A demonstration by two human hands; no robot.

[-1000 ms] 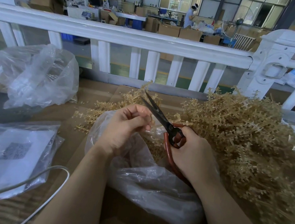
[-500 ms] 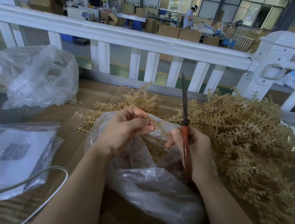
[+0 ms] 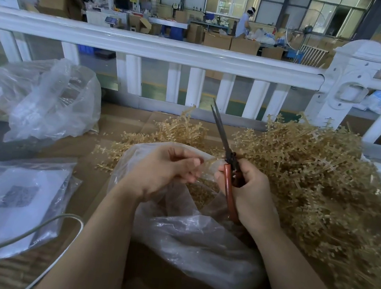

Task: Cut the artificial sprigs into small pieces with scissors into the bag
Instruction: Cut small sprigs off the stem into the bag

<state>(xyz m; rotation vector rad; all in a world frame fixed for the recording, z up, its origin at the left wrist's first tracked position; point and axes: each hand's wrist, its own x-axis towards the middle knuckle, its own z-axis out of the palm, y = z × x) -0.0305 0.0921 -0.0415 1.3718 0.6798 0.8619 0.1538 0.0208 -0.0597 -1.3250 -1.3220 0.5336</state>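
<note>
A big heap of tan artificial sprigs [image 3: 306, 173] covers the right half of the cardboard-covered table. A clear plastic bag [image 3: 191, 243] lies open in front of me, with cut tan pieces showing inside it. My left hand [image 3: 165, 167] pinches a short sprig piece [image 3: 210, 160] over the bag's mouth. My right hand [image 3: 248, 192] grips the red handles of the scissors [image 3: 226, 146]. Their dark blades are together and point up and slightly left, above the bag.
A white railing [image 3: 172, 51] runs along the table's far edge. Two more clear bags lie on the left, one crumpled [image 3: 46, 100] and one flat with a printed sheet [image 3: 5, 200]. A grey cable [image 3: 29, 235] crosses the near left corner.
The scissors swung from pointing left with blades apart to upright with blades together, then tilted slightly left. My right hand shifted on the handles. The left hand stayed over the bag.
</note>
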